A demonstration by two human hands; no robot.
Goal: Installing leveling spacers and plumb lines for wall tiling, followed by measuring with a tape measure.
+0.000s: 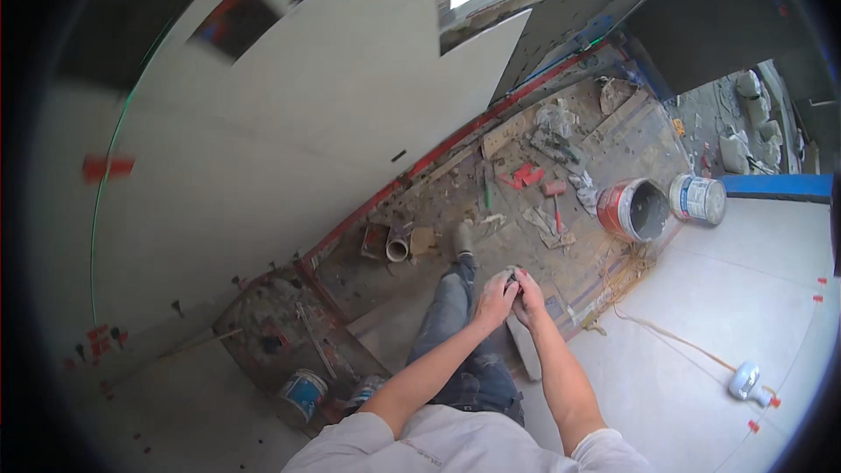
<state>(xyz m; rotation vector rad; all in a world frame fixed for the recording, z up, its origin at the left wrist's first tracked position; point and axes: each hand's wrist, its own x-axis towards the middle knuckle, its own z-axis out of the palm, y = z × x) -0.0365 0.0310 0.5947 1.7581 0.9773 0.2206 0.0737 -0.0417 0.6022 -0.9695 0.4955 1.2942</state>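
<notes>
My left hand (496, 300) and my right hand (529, 294) meet in front of me, above the dirty floor. Both have their fingers closed around something small and dark between them, with a spot of red at the right fingertips. The fingers cover most of it, so its kind does not show. Just below my right hand is a long pale grey shape (524, 349), partly hidden by my forearm. My leg in worn jeans (442, 308) stretches forward beneath the left arm.
A red-and-white bucket (616, 212) with grey inside and a white bucket (698, 200) stand at right. A red-headed mallet (555, 191), rags and scraps litter the floor. Large pale panels (307, 114) line the left wall. A blue bucket (304, 392) sits lower left; a cord (670, 335) crosses pale flooring.
</notes>
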